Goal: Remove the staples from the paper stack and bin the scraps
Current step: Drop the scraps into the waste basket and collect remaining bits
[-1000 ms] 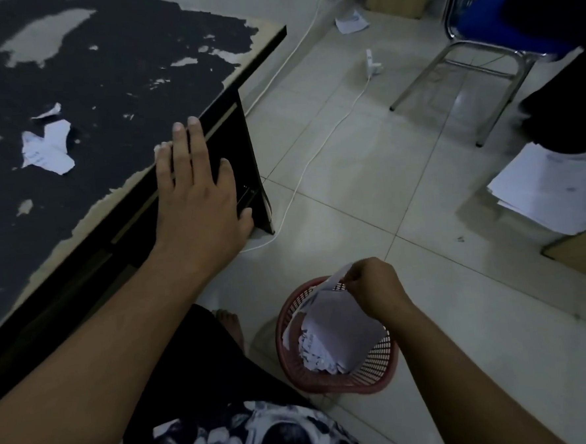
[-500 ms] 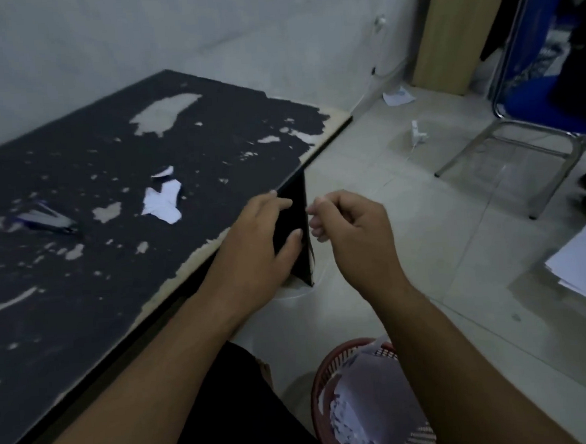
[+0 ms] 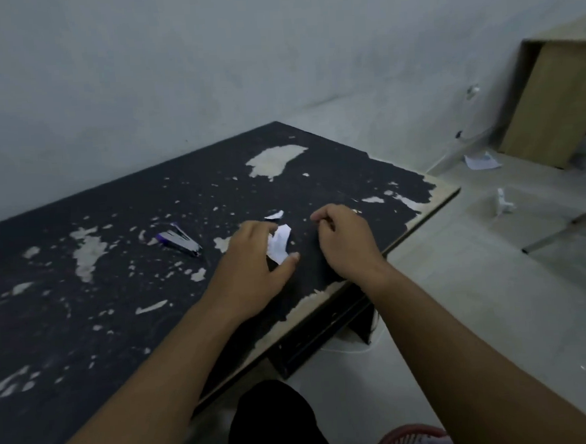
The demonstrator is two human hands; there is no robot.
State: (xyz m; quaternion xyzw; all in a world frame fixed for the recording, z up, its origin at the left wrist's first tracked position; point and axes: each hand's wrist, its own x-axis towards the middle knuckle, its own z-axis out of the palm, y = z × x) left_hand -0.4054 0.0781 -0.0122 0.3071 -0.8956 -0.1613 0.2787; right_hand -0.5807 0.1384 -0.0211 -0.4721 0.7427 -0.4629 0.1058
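Head view: two paper scraps are seen on one black table (image 3: pixel 85 330), a larger scrap (image 3: pixel 281 244) and a small scrap (image 3: pixel 274 215) just beyond it. The larger scrap is pinched between the bent fingers and thumb of the left hand (image 3: pixel 253 262). The right hand (image 3: pixel 347 242) is curled tight nearby, with nothing visibly held. One stapler (image 3: pixel 179 242) is laid further left, and one red basket (image 3: pixel 406 438) is on the floor.
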